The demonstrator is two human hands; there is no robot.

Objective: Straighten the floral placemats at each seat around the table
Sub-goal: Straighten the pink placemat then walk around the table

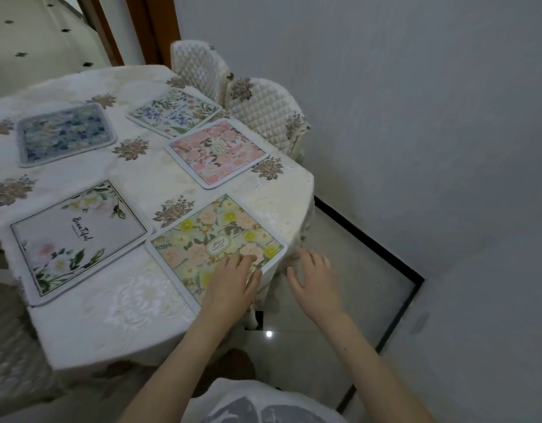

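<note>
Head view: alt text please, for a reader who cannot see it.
A person's left hand rests on a yellow-flowered placemat at the table edge; the right hand hovers open beside it. Four other floral placemats lie on the cream tablecloth.

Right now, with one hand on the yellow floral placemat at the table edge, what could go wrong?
1. The yellow placemat has a corner jutting past the table edge; a push from the left hand could slide it off.
2. Its far-left corner nearly meets the grey placemat; turning it may nudge that one.
3. The right hand hovers off the table by the hanging tablecloth; snagging it could shift every mat.
</note>
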